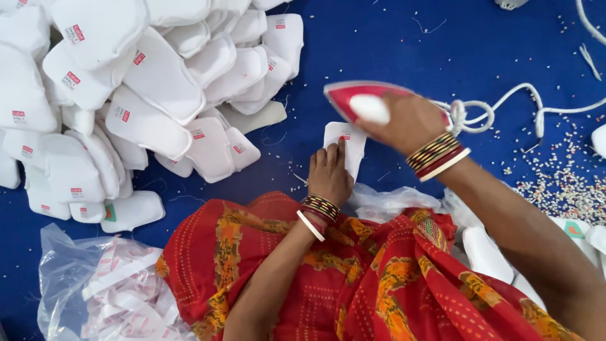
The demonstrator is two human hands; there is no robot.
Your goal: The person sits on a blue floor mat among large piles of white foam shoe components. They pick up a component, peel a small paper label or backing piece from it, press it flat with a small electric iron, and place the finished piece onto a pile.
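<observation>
**Iron held over a white fabric piece on blue cloth**

Iron point(369, 104), red with a white handle, is gripped by the right hand point(407, 120), whose fingers are closed round the handle; its pointed tip is turned toward the left of the head view. A white cord point(505, 101), knotted near the wrist, is seen trailing off to the right across the blue cloth surface point(379, 38). Just below the iron, a small white fabric piece point(346, 144) with a red label is pinned flat by the left hand point(328, 173), fingers stretched out and laid on top of it. Striped bangles are worn on both wrists. A large heap of white padded pieces point(145, 82) is spread over the upper left. A clear plastic bag point(101, 290) of white strips is lying at the lower left, beside the red and orange patterned garment point(353, 278). Small white beads point(562, 177) are scattered at the right.
</observation>
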